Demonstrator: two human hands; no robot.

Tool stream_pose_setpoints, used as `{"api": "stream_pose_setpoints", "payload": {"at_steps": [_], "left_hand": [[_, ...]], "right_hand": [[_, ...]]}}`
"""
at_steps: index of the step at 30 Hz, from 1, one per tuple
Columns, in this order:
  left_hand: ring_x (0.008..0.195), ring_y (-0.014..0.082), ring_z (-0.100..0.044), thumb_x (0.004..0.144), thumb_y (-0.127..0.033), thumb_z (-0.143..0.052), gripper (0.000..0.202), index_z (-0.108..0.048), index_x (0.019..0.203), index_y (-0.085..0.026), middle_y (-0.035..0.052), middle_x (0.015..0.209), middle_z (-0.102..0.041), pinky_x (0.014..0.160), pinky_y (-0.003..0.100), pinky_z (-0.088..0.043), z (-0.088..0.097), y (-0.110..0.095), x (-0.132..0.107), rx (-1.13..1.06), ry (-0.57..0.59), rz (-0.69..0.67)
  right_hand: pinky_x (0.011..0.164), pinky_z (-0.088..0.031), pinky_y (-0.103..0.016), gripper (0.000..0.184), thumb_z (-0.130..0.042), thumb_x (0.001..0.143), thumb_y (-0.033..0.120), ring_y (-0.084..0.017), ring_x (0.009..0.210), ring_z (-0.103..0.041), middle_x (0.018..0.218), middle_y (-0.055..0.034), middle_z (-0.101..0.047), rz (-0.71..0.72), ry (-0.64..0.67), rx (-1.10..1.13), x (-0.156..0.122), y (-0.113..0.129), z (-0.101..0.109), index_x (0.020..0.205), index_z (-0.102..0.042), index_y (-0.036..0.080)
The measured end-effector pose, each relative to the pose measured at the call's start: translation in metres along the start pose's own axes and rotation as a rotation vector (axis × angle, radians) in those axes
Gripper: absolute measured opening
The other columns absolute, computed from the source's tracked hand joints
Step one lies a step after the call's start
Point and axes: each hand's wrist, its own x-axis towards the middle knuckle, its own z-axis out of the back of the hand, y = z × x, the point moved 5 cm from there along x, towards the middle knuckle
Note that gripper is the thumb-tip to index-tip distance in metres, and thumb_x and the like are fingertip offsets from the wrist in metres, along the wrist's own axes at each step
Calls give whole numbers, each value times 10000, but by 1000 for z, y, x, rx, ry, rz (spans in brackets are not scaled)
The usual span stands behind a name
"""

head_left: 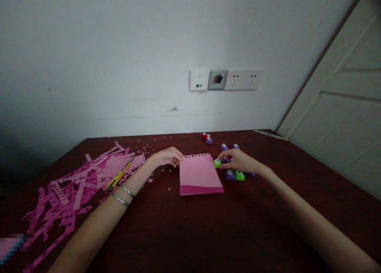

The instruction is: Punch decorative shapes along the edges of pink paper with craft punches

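A small stack of pink paper (199, 171), with a row of holes along its far edge, lies on the table in front of me. My left hand (169, 157) pinches its far left corner between thumb and fingers. On the right, my right hand (236, 160) has thumb and fingers closed around a small green craft punch (217, 163) with a round white top, right at the paper's right edge. Beside and under that hand are more punches, including a purple punch (230, 175) and another green punch (239, 175); some are partly hidden by the fingers.
Perforated pink paper strips (74, 185) are heaped at left, with a yellow utility knife (119, 173) on them. Tiny pink scraps dot the dark red table (184, 237). A red punch (204, 136) stands near the wall with its sockets. A patterned strip (270, 135) lies far right.
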Motion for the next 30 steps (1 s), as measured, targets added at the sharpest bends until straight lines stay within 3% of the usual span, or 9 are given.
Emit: {"api": "stream_pose_setpoints", "payload": {"at_steps": [30], "left_hand": [[514, 103, -543, 592, -209, -712, 176, -657, 731, -115, 30, 578, -619, 520, 258, -442, -1, -4, -1, -25, 42, -49]], "right_hand": [[713, -443, -290, 249, -602, 711, 358, -183, 800, -587, 929, -39, -678, -7, 5, -21, -1, 2, 0, 887, -678, 199]]}}
